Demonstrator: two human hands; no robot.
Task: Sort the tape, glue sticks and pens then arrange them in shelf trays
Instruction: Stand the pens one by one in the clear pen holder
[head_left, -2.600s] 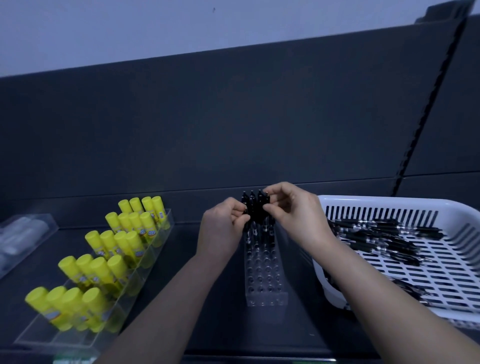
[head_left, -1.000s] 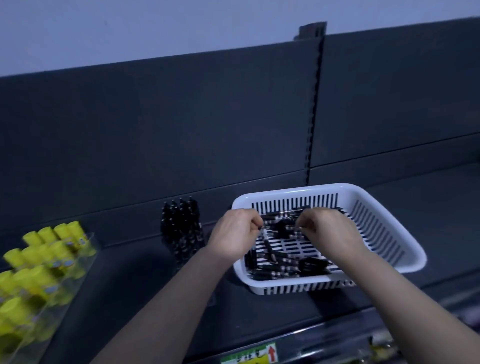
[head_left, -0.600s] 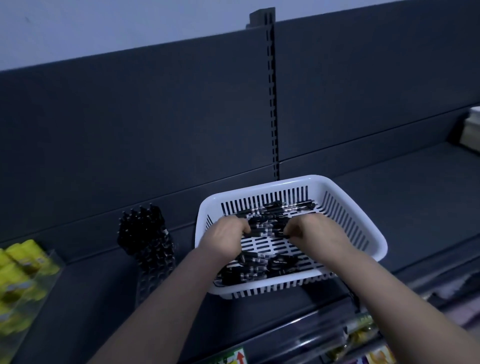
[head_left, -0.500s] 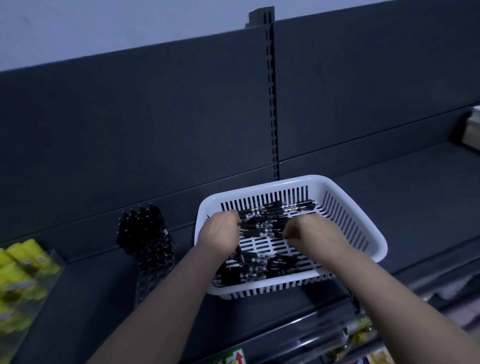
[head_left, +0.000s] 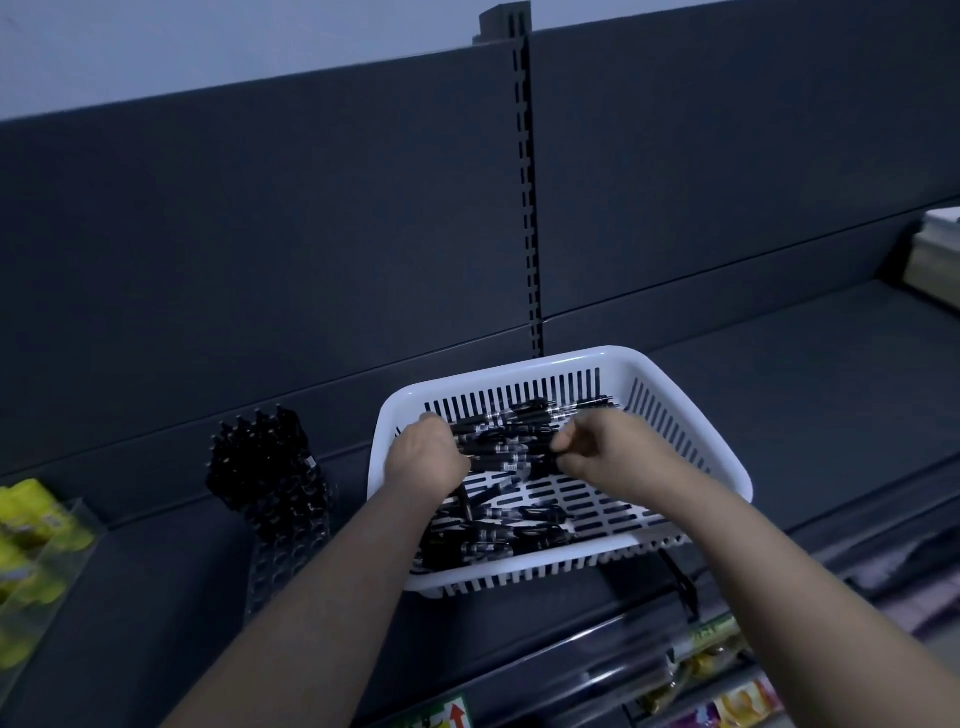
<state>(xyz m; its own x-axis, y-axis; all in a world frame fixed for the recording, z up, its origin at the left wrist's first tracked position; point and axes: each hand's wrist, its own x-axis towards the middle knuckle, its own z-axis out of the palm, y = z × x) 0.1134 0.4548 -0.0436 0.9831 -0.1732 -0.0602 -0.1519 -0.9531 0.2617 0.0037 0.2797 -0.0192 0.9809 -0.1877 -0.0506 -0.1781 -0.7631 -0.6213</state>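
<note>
A white slotted basket sits on the dark shelf and holds several loose black pens. Both hands are inside it. My left hand grips one end of a bundle of black pens, and my right hand grips the other end, lifting the bundle slightly above the basket floor. To the left stands a clear pen holder with several black pens upright in its rear holes. Yellow glue sticks fill a clear tray at the far left edge.
The dark shelf stretches right of the basket to a stack of boxes at the far right. A slotted upright post runs up the back panel. Packaged goods hang on the lower level.
Both hands moved from the pen holder into the basket and gathered pens. Over the last half second they closed round a bundle and raised it a little.
</note>
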